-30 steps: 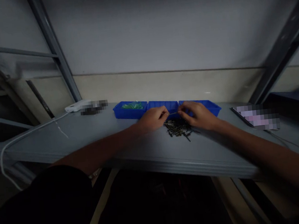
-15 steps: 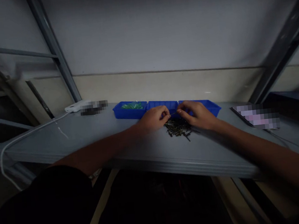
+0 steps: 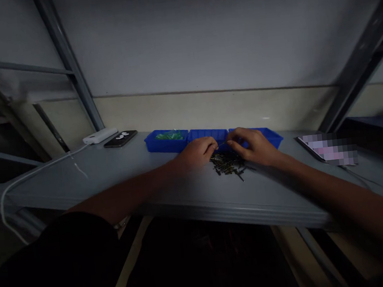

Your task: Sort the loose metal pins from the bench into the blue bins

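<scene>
Over a pile of small dark and brassy metal pins, my two hands meet fingertip to fingertip. My left hand is closed in a pinch at the pile's left. Opposite it, my right hand also pinches. A thin metal pin spans the narrow gap between the fingertips; its ends are hidden by the fingers. Just behind stand three blue bins. The left bin holds green plastic pieces. The middle bin and right bin are partly covered by my hands.
On the grey shelf, a white power bank with a cable lies at the left, beside a dark phone bearing white earbuds. A lit phone rests at the right. Metal uprights frame both sides.
Both hands stay in almost the same place over the pile. The left fingers have shifted slightly around the pinch. The pile and bins look unchanged.
</scene>
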A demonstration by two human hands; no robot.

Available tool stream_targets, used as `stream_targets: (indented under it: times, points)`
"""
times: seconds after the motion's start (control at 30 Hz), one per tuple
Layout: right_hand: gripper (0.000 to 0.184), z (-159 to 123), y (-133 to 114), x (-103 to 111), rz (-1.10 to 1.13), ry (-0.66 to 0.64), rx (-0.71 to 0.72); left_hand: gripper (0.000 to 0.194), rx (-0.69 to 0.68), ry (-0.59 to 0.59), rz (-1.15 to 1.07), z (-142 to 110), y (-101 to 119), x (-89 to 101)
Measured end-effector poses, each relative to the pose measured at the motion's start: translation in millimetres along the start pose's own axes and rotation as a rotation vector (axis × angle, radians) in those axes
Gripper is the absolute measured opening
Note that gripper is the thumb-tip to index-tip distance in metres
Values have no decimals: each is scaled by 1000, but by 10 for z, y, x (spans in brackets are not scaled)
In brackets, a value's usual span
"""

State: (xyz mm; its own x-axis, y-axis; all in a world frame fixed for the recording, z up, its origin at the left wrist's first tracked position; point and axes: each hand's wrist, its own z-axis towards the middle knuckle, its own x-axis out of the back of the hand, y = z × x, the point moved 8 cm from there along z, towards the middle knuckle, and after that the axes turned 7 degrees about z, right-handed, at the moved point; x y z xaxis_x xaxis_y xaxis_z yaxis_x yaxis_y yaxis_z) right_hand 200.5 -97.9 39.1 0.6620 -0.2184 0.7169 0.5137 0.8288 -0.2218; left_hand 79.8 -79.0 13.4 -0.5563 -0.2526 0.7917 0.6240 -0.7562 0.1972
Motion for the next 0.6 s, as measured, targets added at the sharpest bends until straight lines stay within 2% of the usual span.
stream_targets:
  times: [0.2, 0.37, 0.6]
  points:
    - [18, 9, 18, -4, -22, 1, -23, 15, 70, 6, -9, -11, -28, 7]
    - [21, 6, 12, -5, -9, 6, -17, 13, 22, 10, 8, -5, 3, 18]
    - [20, 11, -33, 3, 11, 28, -19, 19, 17, -11, -7, -1, 5, 21]
